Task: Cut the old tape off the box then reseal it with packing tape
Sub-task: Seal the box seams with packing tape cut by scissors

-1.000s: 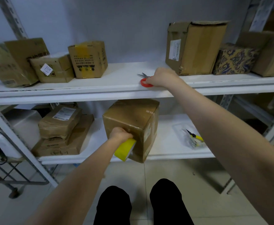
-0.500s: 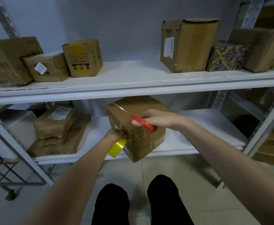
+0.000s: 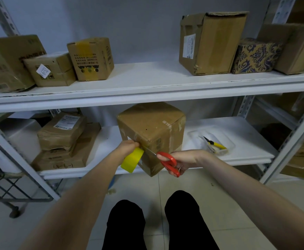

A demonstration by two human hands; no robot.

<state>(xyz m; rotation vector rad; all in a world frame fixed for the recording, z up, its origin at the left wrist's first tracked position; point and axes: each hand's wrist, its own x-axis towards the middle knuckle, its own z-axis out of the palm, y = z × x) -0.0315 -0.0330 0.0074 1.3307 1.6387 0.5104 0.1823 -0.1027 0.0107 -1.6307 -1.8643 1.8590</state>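
Box (image 3: 153,127) stands by left grip (image 3: 128,145) grasping tape roll (image 3: 132,160) and right grip (image 3: 183,159) grasping scissors (image 3: 169,162); clear tray (image 3: 195,135) holds pliers (image 3: 215,144).

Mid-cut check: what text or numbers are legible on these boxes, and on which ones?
"6732": white sticker on the small upper-shelf box.
"-6-1", first mark unclear: handwritten on the flat lower-shelf box.
Shipping labels and print on the centre box: too small to read.
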